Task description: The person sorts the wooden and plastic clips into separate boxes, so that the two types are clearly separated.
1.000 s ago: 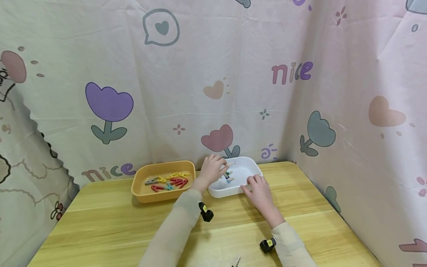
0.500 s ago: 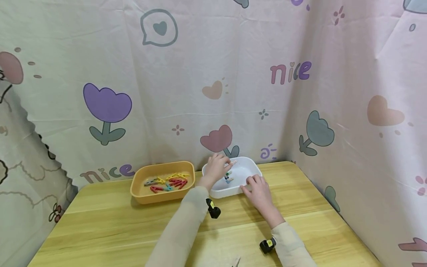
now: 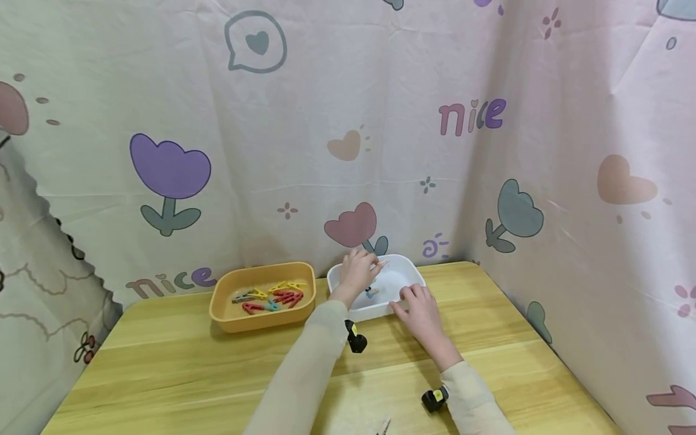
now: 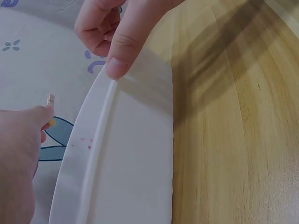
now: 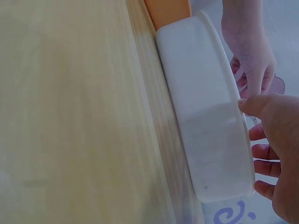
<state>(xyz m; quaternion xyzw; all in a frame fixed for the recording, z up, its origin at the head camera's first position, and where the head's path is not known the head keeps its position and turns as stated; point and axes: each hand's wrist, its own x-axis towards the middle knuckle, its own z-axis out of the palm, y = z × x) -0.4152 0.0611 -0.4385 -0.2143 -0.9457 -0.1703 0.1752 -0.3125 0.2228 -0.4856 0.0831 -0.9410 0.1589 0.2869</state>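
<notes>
My left hand is over the white plastic tub, its thumb and fingers pinching a small wooden clothespin. Only the pale tip pokes out past the fingertips in the left wrist view. With the thumb outside and the fingers over the inner side, my right hand grips the tub's near right rim. Inside the tub lies a small light-blue piece, partly covered by the left wrist. The tub stands upright on the table.
Left of the white tub stands a yellow-orange tub with several red, yellow, teal and grey clothespins in it. A small thin object lies at the table's near edge. A printed curtain hangs directly behind both tubs.
My left hand has moved a little to the right over the white tub, carrying the clothespin. My right hand has stayed on the rim.
</notes>
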